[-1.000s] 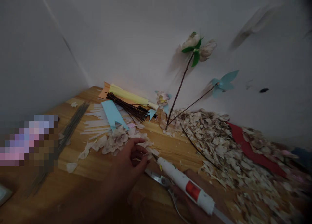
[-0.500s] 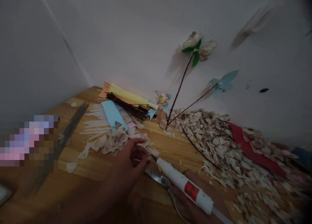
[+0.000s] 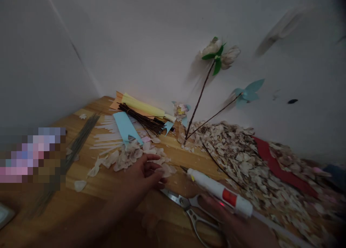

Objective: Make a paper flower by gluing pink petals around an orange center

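My left hand (image 3: 148, 172) is closed, thumb and fingers pinched on what looks like a pale petal, mostly hidden at the fingertips. My right hand (image 3: 235, 219) grips a white hot glue gun (image 3: 213, 185) with a red label; a clear glue stick (image 3: 281, 228) juts from its rear. The gun's dark nozzle points up and left, apart from my left fingertips. Metal scissors (image 3: 185, 203) lie on the table below the gun, partly behind my right hand. A small heap of pale petals (image 3: 129, 156) lies just beyond my left hand.
A large pile of dried petals (image 3: 238, 154) and a red strip (image 3: 283, 168) cover the right side. Artificial flowers on stems (image 3: 201, 93) lean against the wall. Behind lie brown stems (image 3: 143, 120), blue paper (image 3: 125, 125) and yellow paper (image 3: 143, 104). Grey wires (image 3: 81, 136) lie left.
My right hand has drawn the glue gun right, away from my left fingertips, uncovering more of the scissors. My left hand has barely moved.
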The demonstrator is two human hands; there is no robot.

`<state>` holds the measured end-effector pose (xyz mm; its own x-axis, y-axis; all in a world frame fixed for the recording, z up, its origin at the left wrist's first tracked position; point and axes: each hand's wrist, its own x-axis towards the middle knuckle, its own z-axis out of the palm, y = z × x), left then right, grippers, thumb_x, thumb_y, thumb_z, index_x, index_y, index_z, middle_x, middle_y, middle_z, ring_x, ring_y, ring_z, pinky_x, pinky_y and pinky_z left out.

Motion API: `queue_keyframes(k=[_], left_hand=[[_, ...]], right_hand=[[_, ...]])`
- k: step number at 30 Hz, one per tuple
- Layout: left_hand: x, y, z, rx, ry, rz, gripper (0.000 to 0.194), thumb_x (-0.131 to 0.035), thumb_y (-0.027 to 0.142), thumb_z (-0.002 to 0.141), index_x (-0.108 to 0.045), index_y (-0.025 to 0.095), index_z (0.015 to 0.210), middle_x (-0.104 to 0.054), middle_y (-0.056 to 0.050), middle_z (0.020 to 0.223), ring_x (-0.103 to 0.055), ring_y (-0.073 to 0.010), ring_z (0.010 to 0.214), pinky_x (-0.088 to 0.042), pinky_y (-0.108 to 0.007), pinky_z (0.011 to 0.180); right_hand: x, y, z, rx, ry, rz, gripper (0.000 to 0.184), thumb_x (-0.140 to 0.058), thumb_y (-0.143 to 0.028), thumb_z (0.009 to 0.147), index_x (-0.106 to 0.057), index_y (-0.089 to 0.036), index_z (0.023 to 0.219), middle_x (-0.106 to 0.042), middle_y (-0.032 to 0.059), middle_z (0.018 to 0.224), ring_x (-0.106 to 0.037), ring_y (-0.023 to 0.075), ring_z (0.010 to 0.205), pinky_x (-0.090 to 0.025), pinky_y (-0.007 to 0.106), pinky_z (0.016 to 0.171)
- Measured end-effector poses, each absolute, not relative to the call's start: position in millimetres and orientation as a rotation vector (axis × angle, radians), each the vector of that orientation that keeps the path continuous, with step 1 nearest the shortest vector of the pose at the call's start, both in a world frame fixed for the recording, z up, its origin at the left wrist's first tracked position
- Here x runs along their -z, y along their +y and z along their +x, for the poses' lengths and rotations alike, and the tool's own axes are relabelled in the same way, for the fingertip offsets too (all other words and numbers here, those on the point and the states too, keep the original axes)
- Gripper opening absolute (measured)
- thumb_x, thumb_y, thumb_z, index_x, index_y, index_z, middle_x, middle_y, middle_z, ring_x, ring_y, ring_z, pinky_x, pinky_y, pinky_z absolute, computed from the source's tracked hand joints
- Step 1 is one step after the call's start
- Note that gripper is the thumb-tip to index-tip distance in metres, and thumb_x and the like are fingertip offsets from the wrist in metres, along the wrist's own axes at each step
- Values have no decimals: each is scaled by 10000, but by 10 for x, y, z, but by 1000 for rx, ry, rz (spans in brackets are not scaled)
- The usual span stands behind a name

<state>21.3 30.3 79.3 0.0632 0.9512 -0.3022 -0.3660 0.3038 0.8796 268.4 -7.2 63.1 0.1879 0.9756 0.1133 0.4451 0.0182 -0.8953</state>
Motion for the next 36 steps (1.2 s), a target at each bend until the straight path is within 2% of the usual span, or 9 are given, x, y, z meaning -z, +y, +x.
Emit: queue_keyframes(k=[4, 7, 19, 25, 27, 28, 31, 34, 36], left_hand=[[-832, 322, 177, -1065, 1041, 609, 436, -764, 205, 585, -518, 139, 939, -586, 61, 639, -661, -142, 574, -568, -297, 568], [-844, 328, 164, -1052, 1030, 587, 451, -779, 206, 570, -524, 139, 936, -595, 64, 630, -667, -148, 575, -570, -299, 566], [-859, 337, 134, -1084, 1041, 611, 417, -773, 184, 572, -544, 137, 917, -620, 39, 627, -657, -150, 576, -573, -297, 547], [-947, 330, 116, -1101, 1032, 627, 421, -774, 191, 574, -546, 129, 923, -609, 38, 619, -657, -153, 580, -569, -281, 535], [-959, 341, 115, -1099, 1033, 630, 439, -782, 200, 561, -547, 126, 924, -612, 34, 614, -650, -154, 572, -569, -288, 525], [-962, 344, 115, -1094, 1034, 630, 442, -784, 204, 555, -548, 125, 920, -612, 32, 611, -648, -156, 570, -570, -294, 523], [-958, 339, 114, -1083, 1035, 633, 445, -788, 212, 546, -550, 125, 912, -616, 28, 611, -645, -155, 570, -568, -293, 523], [-962, 314, 107, -1078, 1023, 641, 445, -793, 206, 542, -548, 133, 908, -611, 34, 615, -649, -156, 580, -563, -293, 535], [-979, 293, 100, -1078, 1011, 661, 422, -783, 208, 568, -546, 140, 911, -610, 35, 626, -648, -153, 593, -563, -300, 556]], right_hand=[[-566, 196, 2874, -912, -1426, -1719, 282, -739, -460, 608, -723, -228, 767, -742, 31, 821, -674, 281, 808, -544, 382, 758], [-494, 374, 3026, -887, -1361, -1804, 260, -750, -460, 540, -728, -234, 666, -745, 25, 712, -685, 310, 768, -556, 385, 734], [-352, 515, 3083, -1032, -1597, -1748, 366, -687, -464, 617, -712, -192, 860, -740, 60, 903, -656, 299, 885, -505, 391, 821], [-507, 142, 3262, -301, -1928, -2093, 428, -622, -521, 649, -650, -171, 893, -699, 133, 891, -623, 353, 859, -485, 456, 741], [-578, -47, 3185, -177, -1885, -2135, 407, -608, -538, 657, -620, -198, 882, -678, 114, 870, -625, 318, 807, -493, 421, 681], [-609, -128, 3091, -267, -1881, -2107, 373, -586, -544, 676, -609, -218, 855, -672, 87, 826, -628, 276, 710, -496, 375, 599], [-661, -251, 2636, -681, -1998, -1774, 185, -522, -362, 793, -588, -254, 927, -658, 29, 860, -616, 185, 707, -490, 288, 629], [-655, -222, 2124, -970, -2056, -1448, 370, -526, -124, 710, -569, -275, 1046, -664, 15, 957, -623, 192, 838, -491, 303, 731], [-632, -180, 1863, -1156, -2023, -1273, 449, -532, -92, 705, -553, -303, 1101, -664, 8, 1014, -625, 204, 888, -491, 323, 753]])
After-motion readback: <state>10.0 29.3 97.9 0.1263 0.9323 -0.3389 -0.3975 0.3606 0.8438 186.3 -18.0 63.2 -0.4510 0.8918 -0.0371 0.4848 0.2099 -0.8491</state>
